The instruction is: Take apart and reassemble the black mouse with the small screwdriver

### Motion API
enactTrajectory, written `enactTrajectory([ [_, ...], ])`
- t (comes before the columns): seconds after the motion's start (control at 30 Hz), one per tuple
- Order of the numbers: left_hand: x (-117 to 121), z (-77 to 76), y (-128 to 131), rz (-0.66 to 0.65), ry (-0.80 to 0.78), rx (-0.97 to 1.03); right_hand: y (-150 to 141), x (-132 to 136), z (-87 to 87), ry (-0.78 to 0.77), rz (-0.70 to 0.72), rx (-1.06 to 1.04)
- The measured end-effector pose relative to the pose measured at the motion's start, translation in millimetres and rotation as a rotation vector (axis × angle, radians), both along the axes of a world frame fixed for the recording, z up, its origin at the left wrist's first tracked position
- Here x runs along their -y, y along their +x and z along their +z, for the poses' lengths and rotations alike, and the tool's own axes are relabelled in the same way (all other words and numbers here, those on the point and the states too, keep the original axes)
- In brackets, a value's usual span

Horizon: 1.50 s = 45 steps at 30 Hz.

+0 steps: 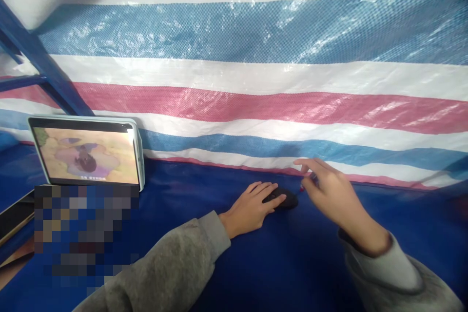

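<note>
My left hand reaches in from the left and rests on a black computer mouse. Its fingers lie over the mouse's near and left parts, and the thumb runs along the front side. The mouse sits on the blue surface. To the right of the mouse, my right hand is raised with its fingers bent. Its thumb and fingers close around a small slim object, dark bluish with a bit of red below it near the mouse. Most of that object is hidden by the hand, so its kind is unclear.
A tablet in a pale case stands at the left, playing a cartoon. Next to it lies a dark phone-like device, beside a blurred-out patch. Blue metal bars rise at the left. A striped plastic sheet hangs behind the blue surface.
</note>
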<state>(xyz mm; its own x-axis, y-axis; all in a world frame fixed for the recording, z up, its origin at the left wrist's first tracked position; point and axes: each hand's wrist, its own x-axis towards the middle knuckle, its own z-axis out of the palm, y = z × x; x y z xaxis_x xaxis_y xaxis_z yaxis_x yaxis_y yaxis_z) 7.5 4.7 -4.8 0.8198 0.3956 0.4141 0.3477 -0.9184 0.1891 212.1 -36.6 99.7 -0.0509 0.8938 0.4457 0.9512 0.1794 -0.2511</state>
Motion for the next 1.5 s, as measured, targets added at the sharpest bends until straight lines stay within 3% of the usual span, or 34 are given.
enactTrajectory([
  [1.5,0.7,3.2,-1.0,0.006,-0.028,-0.004,-2.6,0.3,2.5,0.006,-0.023,-0.014],
])
